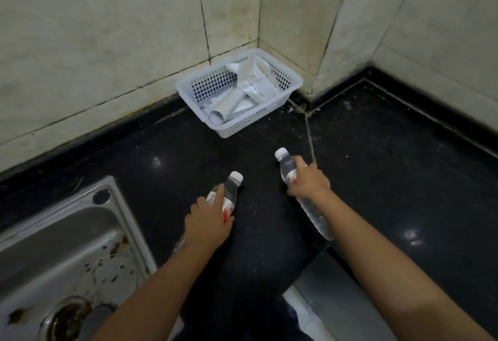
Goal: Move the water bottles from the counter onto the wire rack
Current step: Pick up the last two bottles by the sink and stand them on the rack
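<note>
The left hand (pixel 208 222) wraps its fingers round the labelled middle of one water bottle (pixel 225 198), whose white cap points away toward the wall. The right hand (pixel 310 181) grips the second water bottle (pixel 304 192) near its shoulder, the clear body slanting back under the forearm. Whether either bottle touches the black worktop (pixel 377 165) I cannot tell.

Both grips look firm enough to carry, though the right bottle's long free end would probably swing less if held nearer the middle. The wire rack is not in view, so the person must turn to find it.

The steel sink (pixel 67 246) lies just beside the left arm; its raised rim is the edge to clear. A white basket (pixel 234 125) sits in the tiled corner, well apart. Open worktop lies to the right.
</note>
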`<state>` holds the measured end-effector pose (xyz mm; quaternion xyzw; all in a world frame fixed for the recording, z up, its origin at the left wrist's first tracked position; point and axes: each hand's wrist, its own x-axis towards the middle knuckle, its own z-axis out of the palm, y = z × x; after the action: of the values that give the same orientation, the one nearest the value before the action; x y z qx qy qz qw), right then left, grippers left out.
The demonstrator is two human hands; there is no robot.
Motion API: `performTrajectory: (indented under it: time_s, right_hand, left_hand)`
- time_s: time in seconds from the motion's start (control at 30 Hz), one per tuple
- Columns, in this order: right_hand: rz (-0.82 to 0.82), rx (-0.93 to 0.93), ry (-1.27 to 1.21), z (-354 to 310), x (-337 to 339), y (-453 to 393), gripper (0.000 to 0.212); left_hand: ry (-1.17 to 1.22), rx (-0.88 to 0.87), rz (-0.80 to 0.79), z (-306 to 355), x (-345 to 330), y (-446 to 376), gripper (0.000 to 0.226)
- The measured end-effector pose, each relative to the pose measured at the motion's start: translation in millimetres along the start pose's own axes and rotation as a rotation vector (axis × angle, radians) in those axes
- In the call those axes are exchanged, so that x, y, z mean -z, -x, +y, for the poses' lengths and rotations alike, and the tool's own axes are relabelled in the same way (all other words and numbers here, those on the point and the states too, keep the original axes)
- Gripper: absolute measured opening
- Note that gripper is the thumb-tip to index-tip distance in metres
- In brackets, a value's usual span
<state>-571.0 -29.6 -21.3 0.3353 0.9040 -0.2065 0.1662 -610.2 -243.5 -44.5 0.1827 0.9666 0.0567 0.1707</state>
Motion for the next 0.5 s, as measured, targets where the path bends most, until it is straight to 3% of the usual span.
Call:
performTrajectory:
  time_s: [0.13, 0.23, 0.37, 0.5]
  right_hand:
    - [0.095, 0.076, 0.272, 6.1, -26.3, 36.8, 0.084]
    - [0.173, 0.062, 0.325, 7.5, -40.4, 48.1, 0.078]
    - [0.178, 0.038, 0.181, 14.8, -37.4, 63.5, 0.074]
    - [0.298, -0.010, -0.132, 44.6, -24.5, 103.1, 0.079]
  left_hand:
    - [-0.015, -0.038, 0.014, -1.5, 1.6, -1.0, 0.076]
    - [-0.025, -0.059, 0.014, 0.0, 4.4, 1.6, 0.074]
    - [-0.009, -0.109, -0.011, 15.4, 8.4, 9.8, 0.074]
    - [0.039, -0.256, 0.005, 60.6, 11.7, 31.5, 0.075]
